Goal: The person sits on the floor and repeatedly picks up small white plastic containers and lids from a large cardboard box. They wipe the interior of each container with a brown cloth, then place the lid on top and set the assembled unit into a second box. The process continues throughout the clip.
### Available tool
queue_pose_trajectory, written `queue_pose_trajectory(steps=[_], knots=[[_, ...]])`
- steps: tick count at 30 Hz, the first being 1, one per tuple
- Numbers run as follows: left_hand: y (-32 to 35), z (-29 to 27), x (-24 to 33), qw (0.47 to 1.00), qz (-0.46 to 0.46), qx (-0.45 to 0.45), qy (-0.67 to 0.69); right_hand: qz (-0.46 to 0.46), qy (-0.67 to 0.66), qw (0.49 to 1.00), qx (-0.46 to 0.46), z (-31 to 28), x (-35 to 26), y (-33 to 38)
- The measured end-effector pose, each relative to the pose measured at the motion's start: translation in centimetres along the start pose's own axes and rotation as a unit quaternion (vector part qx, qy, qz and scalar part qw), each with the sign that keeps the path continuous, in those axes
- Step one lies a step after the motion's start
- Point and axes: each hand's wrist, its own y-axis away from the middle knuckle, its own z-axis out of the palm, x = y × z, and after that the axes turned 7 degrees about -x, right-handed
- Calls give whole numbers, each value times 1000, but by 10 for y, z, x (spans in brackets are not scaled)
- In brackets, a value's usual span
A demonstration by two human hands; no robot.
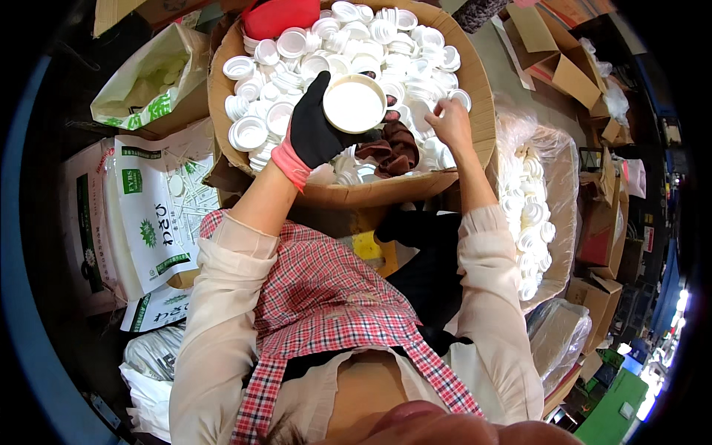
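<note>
My left hand point(315, 126), in a black glove with a pink cuff, grips a round white lid point(355, 104) with a cream rim, its flat face turned up. The fingers wrap beneath it, with dark tips showing past the right edge. My bare right hand point(449, 122) hovers over the right side of the carton, thumb and fingers drawn together; whether they pinch something is too small to make out. Both hands are above a large cardboard box point(348, 194) heaped with white plastic lids point(247, 133). A crumpled dark brown cloth point(397, 150) lies on the lids near the front wall.
Something red point(280, 18) rests at the box's back left corner. At right stands a plastic-lined carton point(560, 215) of stacked white lids point(532, 215). To the left are an open white-and-green bag point(122, 96) and printed white sacks point(141, 215). Cardboard boxes point(567, 70) stand at the far right.
</note>
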Motion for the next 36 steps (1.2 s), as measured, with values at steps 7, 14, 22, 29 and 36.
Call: queue_pose_trajectory(steps=[7,14,22,29,36], knots=[[0,8,-8,623,139,104,-763,-243,-680,659,-211,-52,-66,55],[-4,19,-17,640,167,170,-731,-327,-519,789,39,-69,-90,76],[0,31,-23,740,173,148,-633,-364,-232,885,174,-61,-122,92],[6,30,-23,760,188,129,-609,-360,-229,885,187,-61,-128,94],[5,29,-22,844,201,113,-485,-340,-233,889,201,-60,-131,97]])
